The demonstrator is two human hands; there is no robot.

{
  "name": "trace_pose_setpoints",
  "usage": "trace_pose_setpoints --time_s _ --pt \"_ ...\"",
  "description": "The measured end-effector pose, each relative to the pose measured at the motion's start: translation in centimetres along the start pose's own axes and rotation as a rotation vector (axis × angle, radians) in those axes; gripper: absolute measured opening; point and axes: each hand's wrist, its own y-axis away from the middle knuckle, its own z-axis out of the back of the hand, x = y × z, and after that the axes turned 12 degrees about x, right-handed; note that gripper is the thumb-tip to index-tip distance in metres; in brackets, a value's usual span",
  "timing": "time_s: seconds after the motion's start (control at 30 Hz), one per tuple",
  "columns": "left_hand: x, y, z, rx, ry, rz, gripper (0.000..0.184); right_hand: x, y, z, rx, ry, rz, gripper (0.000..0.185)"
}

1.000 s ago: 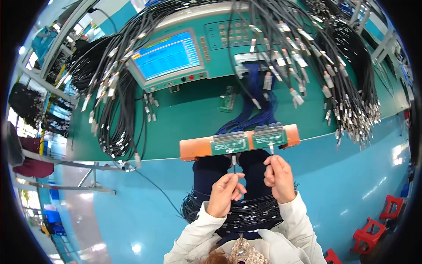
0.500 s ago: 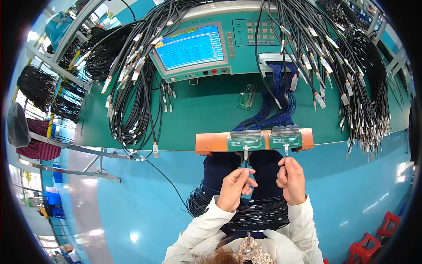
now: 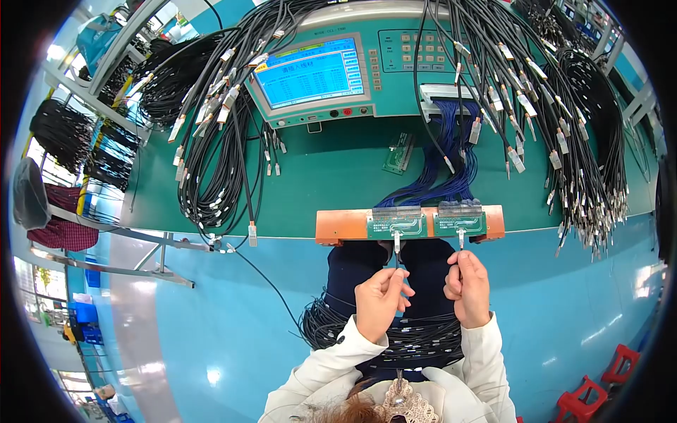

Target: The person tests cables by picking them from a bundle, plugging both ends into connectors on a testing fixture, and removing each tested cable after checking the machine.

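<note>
Two green circuit boards sit side by side on an orange block at the table's front edge: the left board [image 3: 381,227] and the right board [image 3: 471,225]. A connector plug [image 3: 397,242] stands at the left board's front, its thin black cable running down to my left hand [image 3: 381,302]. Thumb and forefinger of that hand pinch the cable just below the plug. My right hand [image 3: 468,285] pinches the cable under a second plug [image 3: 461,241] at the right board. Many coiled black cables [image 3: 423,342] lie across my lap.
Behind the orange block [image 3: 342,225], blue wires [image 3: 441,166] lead to a green tester [image 3: 395,92] with a lit screen [image 3: 310,74]. Cable bundles hang at left [image 3: 211,176] and right [image 3: 589,169]. A loose circuit board [image 3: 398,153] lies on the green table [image 3: 317,169]. Red stools [image 3: 584,398] stand at lower right.
My left hand has closed on the cable below the left plug, its fingers shifting slightly. The right hand keeps its pinch. Large characters now show on the tester's screen.
</note>
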Motion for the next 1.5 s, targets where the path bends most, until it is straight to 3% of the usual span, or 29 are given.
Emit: trace_pose_setpoints --time_s 0.73,0.93,0.97,1.03,1.1,1.17,1.23,1.3,1.4,1.5 --pt "1.3 -3.7 -0.2 0.038 0.021 -0.09 0.027 -0.9 -0.8 0.3 -0.055 0.126 0.116 0.024" --pt "0.4 -2.3 4.6 0.186 -0.147 -0.13 0.028 0.7 -1.1 0.7 0.075 0.452 0.122 0.028" --pt "-0.1 -1.0 5.8 0.075 -0.337 -0.207 0.024 0.7 -1.1 0.8 0.047 0.481 0.148 0.028" --pt "1.9 0.6 9.5 -0.369 -1.013 -0.49 0.019 0.6 -0.9 1.6 -0.032 0.599 0.211 0.029" --pt "2.2 3.5 13.1 -0.693 -1.221 -0.443 0.023 0.3 -0.3 4.0 -0.081 0.748 0.23 0.028" --pt "3.3 6.5 15.6 -0.91 -1.42 -0.225 0.025 0.0 0.8 4.9 -0.108 0.729 0.224 0.027" --pt "10.8 8.5 20.6 -0.734 -1.268 0.057 0.02 0.0 1.9 5.6 -0.151 0.736 0.191 0.024" --pt "17.9 10.2 24.6 -0.612 -0.982 0.094 0.015 -0.1 3.0 5.9 -0.178 0.736 0.202 0.024" --pt "16.8 11.3 25.2 -0.628 -0.957 0.11 0.018 -0.4 3.5 6.6 -0.168 0.766 0.243 0.022" --pt "10.2 8.8 26.6 -0.825 -0.632 -0.139 0.023 0.5 3.8 6.0 -0.175 0.885 0.309 0.022"
